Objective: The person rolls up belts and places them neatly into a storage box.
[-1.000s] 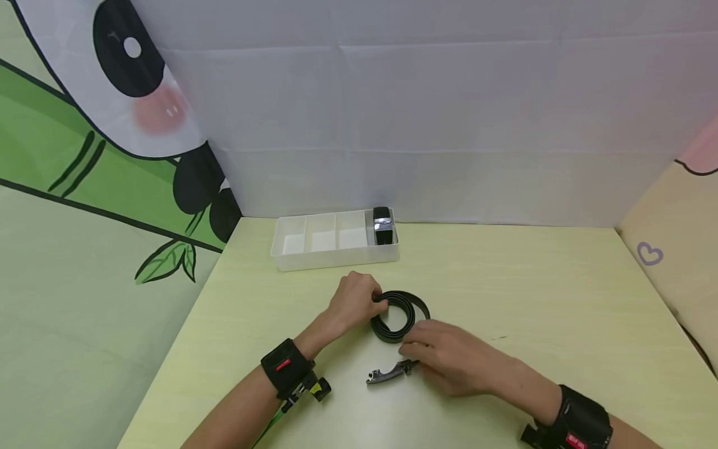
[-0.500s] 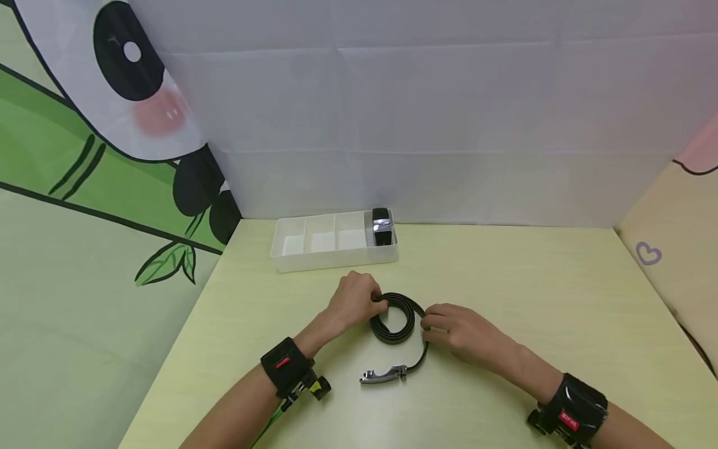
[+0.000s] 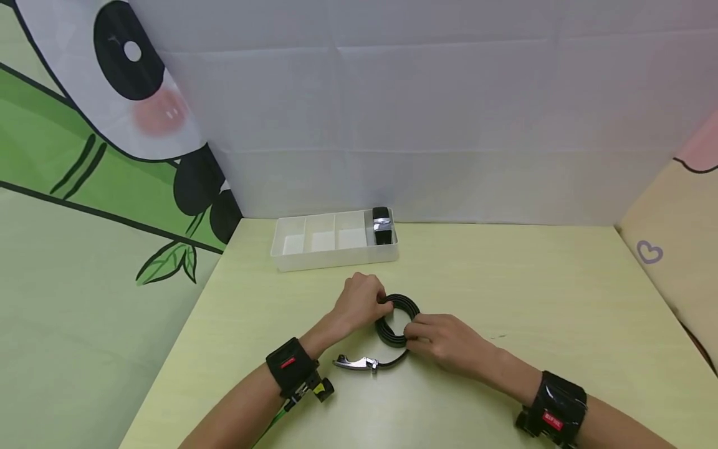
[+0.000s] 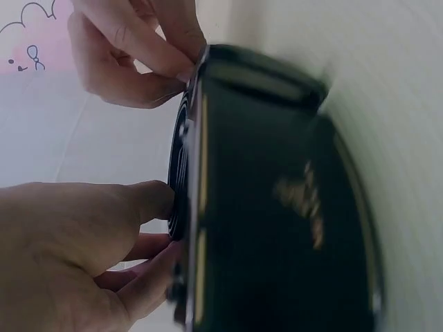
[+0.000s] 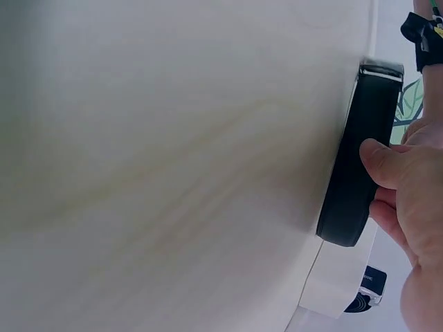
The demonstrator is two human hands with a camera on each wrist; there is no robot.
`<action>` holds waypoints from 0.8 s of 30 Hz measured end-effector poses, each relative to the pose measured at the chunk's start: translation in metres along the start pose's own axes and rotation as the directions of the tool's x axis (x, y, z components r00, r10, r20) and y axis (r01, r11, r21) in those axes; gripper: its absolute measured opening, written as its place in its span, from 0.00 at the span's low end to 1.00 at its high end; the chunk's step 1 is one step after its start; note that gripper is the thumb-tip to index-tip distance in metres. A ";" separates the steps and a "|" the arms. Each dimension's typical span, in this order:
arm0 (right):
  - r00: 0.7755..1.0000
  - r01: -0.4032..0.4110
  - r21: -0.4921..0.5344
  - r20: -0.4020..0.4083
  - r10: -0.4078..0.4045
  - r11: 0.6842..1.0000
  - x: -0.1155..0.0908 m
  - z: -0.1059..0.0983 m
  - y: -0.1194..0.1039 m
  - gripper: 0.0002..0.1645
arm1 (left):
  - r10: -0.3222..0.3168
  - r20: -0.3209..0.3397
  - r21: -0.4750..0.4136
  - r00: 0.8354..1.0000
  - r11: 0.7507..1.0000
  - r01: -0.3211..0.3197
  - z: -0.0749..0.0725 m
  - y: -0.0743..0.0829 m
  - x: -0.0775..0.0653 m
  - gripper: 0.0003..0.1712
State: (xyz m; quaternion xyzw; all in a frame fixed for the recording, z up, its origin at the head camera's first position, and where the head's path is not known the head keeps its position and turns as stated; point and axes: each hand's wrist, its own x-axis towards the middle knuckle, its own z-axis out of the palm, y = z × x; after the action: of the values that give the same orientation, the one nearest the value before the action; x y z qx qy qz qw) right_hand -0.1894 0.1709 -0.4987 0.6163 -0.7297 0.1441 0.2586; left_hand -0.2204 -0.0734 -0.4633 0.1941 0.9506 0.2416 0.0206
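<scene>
A black belt [image 3: 407, 302] lies coiled on edge on the table, its short buckle end trailing out toward the near left. The silver buckle [image 3: 353, 363] rests in front of my left wrist; in the left wrist view it looms large, dark and blurred. My left hand [image 3: 361, 302] pinches the coil's left side between thumb and fingers. On the right side my right hand [image 3: 449, 343] pinches the coil, its fingers covering part of the outer turn. The right wrist view has the belt's wide black outer face [image 5: 360, 166] under the right thumb.
Behind the hands stands a white divided tray [image 3: 314, 255]. A second coiled black belt with a shiny buckle [image 3: 382, 226] sits in its rightmost compartment. A grey cloth [image 3: 449, 125] hangs along the table's back edge.
My right hand went right along the belt's loose strap, then came back left against the coil. The buckle slid left and the loose strap is shorter. The left hand shifted slightly right.
</scene>
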 end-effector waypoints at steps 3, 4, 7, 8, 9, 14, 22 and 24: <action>1.000 0.002 -0.006 -0.015 -0.002 1.000 0.003 0.000 0.000 0.12 | -0.013 -0.007 -0.009 1.000 1.000 0.013 0.001 0.001 -0.001 0.31; 1.000 0.001 -0.010 -0.020 -0.001 1.000 0.003 0.000 0.000 0.11 | -0.021 -0.010 -0.013 1.000 1.000 0.021 0.001 0.001 -0.001 0.31; 1.000 -0.017 -0.003 -0.019 0.017 1.000 0.004 0.001 0.000 0.09 | -0.049 -0.019 -0.021 0.999 0.999 0.048 0.002 0.002 -0.002 0.27; 1.000 -0.026 0.002 -0.017 0.026 1.000 0.004 0.001 -0.001 0.08 | -0.056 -0.018 -0.022 0.998 0.998 0.056 0.003 0.002 -0.002 0.26; 0.999 -0.037 0.010 -0.014 0.037 0.999 0.004 0.001 -0.001 0.07 | -0.063 -0.018 -0.027 0.998 0.998 0.063 0.003 0.002 -0.002 0.25; 0.996 -0.085 0.048 -0.007 0.086 0.995 0.004 0.001 -0.002 0.09 | -0.081 -0.020 -0.053 0.996 0.995 0.080 0.004 0.002 -0.003 0.26; 0.995 -0.090 0.079 -0.033 0.093 0.993 0.005 0.000 -0.003 0.11 | -0.115 -0.026 -0.075 0.993 0.991 0.113 0.006 0.002 -0.006 0.31; 0.995 -0.084 0.087 -0.039 0.088 0.993 0.005 0.000 -0.003 0.11 | -0.122 -0.025 -0.082 0.992 0.989 0.120 0.006 0.002 -0.008 0.31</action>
State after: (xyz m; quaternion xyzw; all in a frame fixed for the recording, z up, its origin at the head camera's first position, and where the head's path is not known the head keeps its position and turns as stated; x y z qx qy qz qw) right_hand -0.1868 0.1659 -0.4964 0.5916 -0.7430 0.1994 0.2413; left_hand -0.2114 -0.0718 -0.4678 0.1314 0.9503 0.2810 0.0288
